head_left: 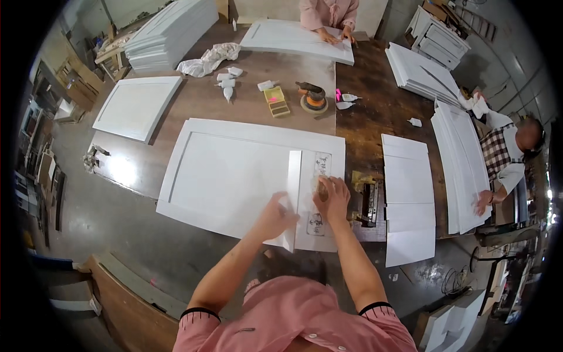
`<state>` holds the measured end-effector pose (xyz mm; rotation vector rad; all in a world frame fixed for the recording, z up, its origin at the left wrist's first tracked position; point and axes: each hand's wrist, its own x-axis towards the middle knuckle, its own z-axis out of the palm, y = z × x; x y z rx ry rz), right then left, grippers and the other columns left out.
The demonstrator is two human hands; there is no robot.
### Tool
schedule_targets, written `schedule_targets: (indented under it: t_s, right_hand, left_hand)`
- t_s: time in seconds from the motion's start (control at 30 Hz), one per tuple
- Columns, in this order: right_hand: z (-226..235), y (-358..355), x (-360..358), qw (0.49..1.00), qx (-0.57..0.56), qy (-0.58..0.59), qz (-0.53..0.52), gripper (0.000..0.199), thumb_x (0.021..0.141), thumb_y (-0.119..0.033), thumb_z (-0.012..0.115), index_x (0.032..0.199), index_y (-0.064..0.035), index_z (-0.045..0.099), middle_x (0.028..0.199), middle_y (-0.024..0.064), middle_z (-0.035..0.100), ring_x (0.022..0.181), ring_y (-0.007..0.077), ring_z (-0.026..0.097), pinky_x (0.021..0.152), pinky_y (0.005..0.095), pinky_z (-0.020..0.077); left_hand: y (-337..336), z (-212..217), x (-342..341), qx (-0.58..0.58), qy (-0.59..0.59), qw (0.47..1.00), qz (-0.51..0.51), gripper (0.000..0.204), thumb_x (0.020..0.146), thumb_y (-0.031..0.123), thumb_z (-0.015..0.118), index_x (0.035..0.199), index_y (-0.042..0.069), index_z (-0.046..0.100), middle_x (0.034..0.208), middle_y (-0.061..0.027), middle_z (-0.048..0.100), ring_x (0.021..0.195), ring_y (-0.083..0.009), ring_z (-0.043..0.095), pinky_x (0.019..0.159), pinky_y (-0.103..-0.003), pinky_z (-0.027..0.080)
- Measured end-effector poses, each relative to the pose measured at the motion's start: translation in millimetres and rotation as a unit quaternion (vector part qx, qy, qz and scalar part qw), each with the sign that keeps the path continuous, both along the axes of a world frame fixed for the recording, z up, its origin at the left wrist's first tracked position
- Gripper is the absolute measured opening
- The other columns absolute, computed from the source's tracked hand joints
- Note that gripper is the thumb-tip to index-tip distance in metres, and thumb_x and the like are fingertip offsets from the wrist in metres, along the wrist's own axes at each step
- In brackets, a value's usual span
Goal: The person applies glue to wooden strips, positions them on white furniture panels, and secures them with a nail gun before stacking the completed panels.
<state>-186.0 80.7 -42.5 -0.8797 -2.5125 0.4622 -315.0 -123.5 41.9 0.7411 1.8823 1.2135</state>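
Observation:
A white framed panel [234, 170] lies in front of me on the table. Across its right part runs a narrow white strip [294, 167], whose near end reaches about the panel's front edge. My left hand [275, 218] is closed at the strip's near half, its fingertips slightly blurred. Beside the strip, my right hand [333, 196] curls its fingers around a small round brown thing, perhaps a tape roll [322, 189]. That thing is over a printed rectangle [318, 226] on the panel's right border; the fingers partly cover both.
Beyond the panel are an orange-and-black sander [314, 100], a yellow box [275, 101] and white bottles [227, 87]. White boards [409, 199] lie to my right. One co-worker's hands [337, 36] rest on a far panel; another person [504, 146] stands by a right-hand stack [460, 170].

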Motion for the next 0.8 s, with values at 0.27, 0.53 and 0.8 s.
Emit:
schedule_targets:
  t_s: [0.27, 0.53, 0.8]
  right_hand:
    - [-17, 8, 4, 1.0, 0.016, 0.007, -0.02, 0.046, 0.086, -0.037, 0.074, 0.13, -0.0291, 0.066, 0.136, 0.0054, 0.054, 0.136, 0.0334, 0.045, 0.112, 0.0531, 0.0368]
    - [1, 8, -4, 0.998, -0.037, -0.015, -0.04, 0.041, 0.089, -0.039, 0.074, 0.129, -0.033, 0.066, 0.137, -0.0001, 0.05, 0.136, 0.0306, 0.044, 0.107, 0.0558, 0.0396]
    - [-3, 15, 3, 0.997, -0.073, 0.012, -0.021, 0.044, 0.089, -0.037, 0.076, 0.131, -0.0355, 0.064, 0.137, -0.0017, 0.049, 0.137, 0.0298, 0.042, 0.108, 0.0557, 0.0382]
  left_hand:
    - [50, 6, -8, -0.088, 0.041, 0.994, -0.045, 0.07, 0.081, 0.035, 0.08, 0.137, 0.004, 0.053, 0.106, -0.0205, 0.069, 0.096, -0.034, 0.068, 0.085, -0.045, 0.054]
    - [81, 3, 7, -0.233, 0.192, 0.952, -0.041, 0.076, 0.078, 0.047, 0.076, 0.138, 0.007, 0.053, 0.131, -0.0258, 0.059, 0.12, -0.0434, 0.062, 0.098, -0.05, 0.052]
    - [104, -18, 21, -0.257, 0.241, 0.936, 0.0, 0.083, 0.078, 0.045, 0.078, 0.146, 0.007, 0.048, 0.128, -0.0251, 0.059, 0.117, -0.0444, 0.062, 0.097, -0.052, 0.052]
